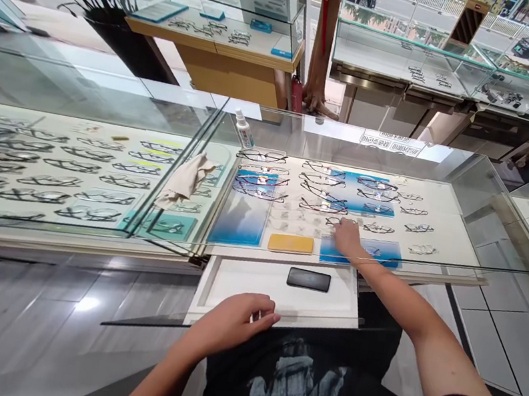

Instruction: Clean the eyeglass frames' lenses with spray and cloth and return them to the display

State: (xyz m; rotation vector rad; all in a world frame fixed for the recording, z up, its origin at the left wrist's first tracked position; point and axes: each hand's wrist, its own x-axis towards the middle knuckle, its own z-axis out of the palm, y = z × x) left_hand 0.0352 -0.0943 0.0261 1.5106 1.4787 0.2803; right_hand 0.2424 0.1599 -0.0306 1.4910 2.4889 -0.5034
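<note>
My right hand (347,239) reaches into the glass display case. Its fingers are pinched at one end of a pair of eyeglasses (331,221) in the front row; the exact grip is partly hidden. Beside it lies another thin-framed pair (379,229), and a blue panel (391,254) is under the wrist. Loosely curled, with a gap between thumb and fingers, my left hand (241,319) rests at the front of a pulled-out white drawer (230,280) and holds nothing visible. A black phone (309,280) lies in that drawer.
A yellow case (290,243) lies near the front of the display. A beige cloth (186,181) drapes over a glass edge, and a spray bottle (243,129) stands behind the eyeglass rows. Several more eyeglasses (82,152) fill the left case. Glass panes border both cases.
</note>
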